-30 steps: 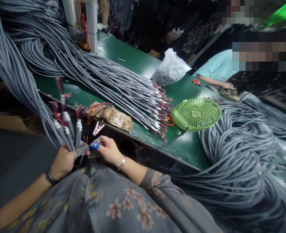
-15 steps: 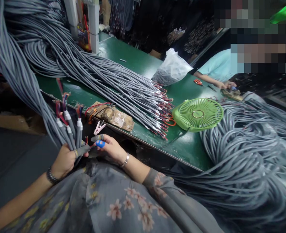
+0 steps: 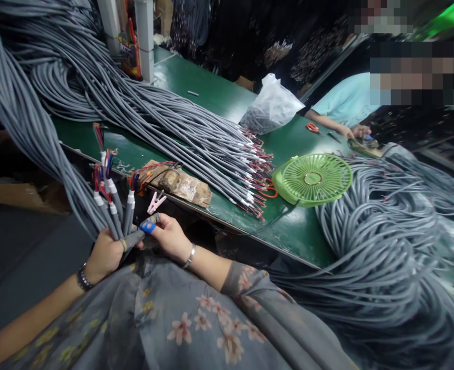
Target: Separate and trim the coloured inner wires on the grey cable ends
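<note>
Grey cables (image 3: 128,217): clamped in left hand (image 3: 106,254), wire ends (image 3: 133,181) at its twelve o'clock. Right hand (image 3: 170,238): thumb and forefinger together, anything between hidden. Pink clip (image 3: 156,204): its eleven o'clock; green fan (image 3: 312,178): two.

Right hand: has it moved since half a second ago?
Yes. Against the pink clip, the right hand has shifted left in the picture, toward the left hand.

Left hand (image 3: 106,254) curled tight, right hand (image 3: 171,237) just beside it, forearms (image 3: 209,264) angled inward
</note>
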{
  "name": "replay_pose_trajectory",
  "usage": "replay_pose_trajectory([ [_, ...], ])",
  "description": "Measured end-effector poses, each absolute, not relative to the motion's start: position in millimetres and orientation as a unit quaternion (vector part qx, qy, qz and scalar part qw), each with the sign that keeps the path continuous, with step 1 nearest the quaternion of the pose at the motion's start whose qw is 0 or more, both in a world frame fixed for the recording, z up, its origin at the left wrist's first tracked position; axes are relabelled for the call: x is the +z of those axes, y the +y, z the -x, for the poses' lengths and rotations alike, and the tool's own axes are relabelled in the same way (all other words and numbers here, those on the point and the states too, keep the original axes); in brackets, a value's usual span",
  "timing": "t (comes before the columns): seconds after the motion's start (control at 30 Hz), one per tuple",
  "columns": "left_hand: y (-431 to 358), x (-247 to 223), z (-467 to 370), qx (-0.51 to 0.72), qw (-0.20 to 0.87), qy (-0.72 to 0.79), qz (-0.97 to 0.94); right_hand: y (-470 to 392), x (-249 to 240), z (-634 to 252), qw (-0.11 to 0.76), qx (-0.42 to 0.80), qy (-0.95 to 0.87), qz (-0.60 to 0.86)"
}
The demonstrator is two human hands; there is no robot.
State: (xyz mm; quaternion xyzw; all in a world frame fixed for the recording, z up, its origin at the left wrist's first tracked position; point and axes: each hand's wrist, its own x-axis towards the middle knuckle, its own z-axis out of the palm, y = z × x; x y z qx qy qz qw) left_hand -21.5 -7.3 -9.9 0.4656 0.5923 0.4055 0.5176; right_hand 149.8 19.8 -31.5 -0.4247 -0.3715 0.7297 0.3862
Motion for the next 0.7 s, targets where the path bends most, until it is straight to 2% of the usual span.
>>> replay_pose_trajectory([
  [0.1,-6,-8,20,0.398,0.518,0.597,-0.466,22,-36,-148,0.392,0.743,-0.317,0.440],
  [0.27,-8,-2,19,0.405,0.528,0.605,-0.437,38,-39,-164,0.461,0.723,-0.192,0.477],
  [0.53,5,12,19,0.406,0.606,0.557,-0.396,62,-35,-171,0.369,0.786,-0.232,0.439],
  [0.7,23,8,19,0.359,0.660,0.513,-0.415,74,-40,-158,0.398,0.776,-0.272,0.406],
])
